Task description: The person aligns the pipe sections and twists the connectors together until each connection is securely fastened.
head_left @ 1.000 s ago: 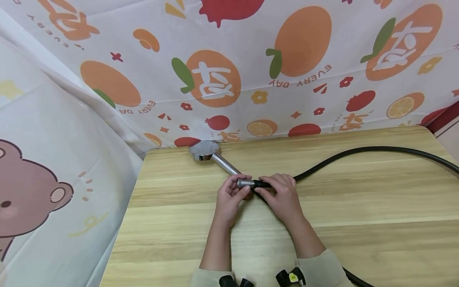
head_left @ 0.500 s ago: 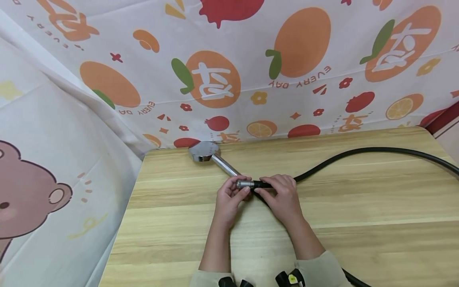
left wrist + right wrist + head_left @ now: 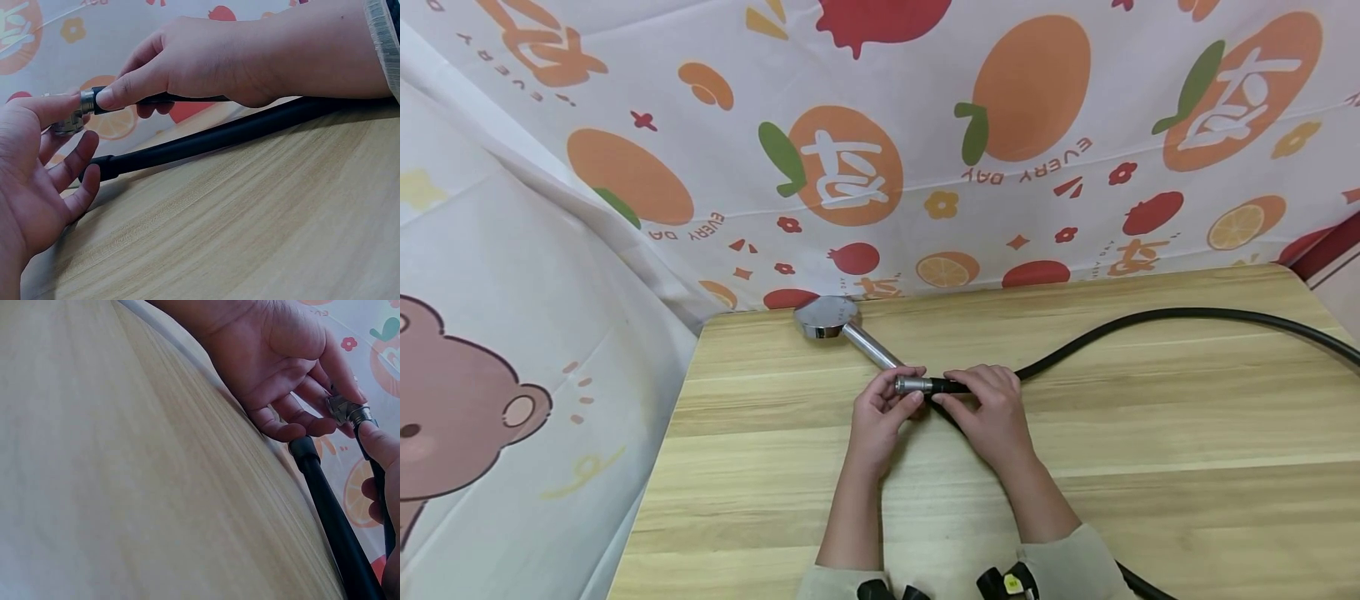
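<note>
Thumb and fingers of my left hand [image 3: 876,421] pinch a short metal hose fitting [image 3: 913,384] over the table. My right hand [image 3: 998,417] pinches the black hose [image 3: 1120,321] just behind that fitting. In the left wrist view the fitting [image 3: 70,119] has an angled, branching shape, partly covered by fingers. A chrome shower head [image 3: 826,315] lies at the back left, its handle [image 3: 871,344] slanting toward my hands and its lower end hidden behind my left fingers. Under the hands runs another hose length with a thick collar [image 3: 304,452], close by my left hand's lower fingers.
The wooden table [image 3: 760,483] ends at a fruit-printed cloth [image 3: 917,150] behind it. A bear-printed cloth [image 3: 595,375] hangs along its left side. Hose curves away right past the table edge, and another hose stretch [image 3: 1142,581] shows by my right sleeve [image 3: 1075,562].
</note>
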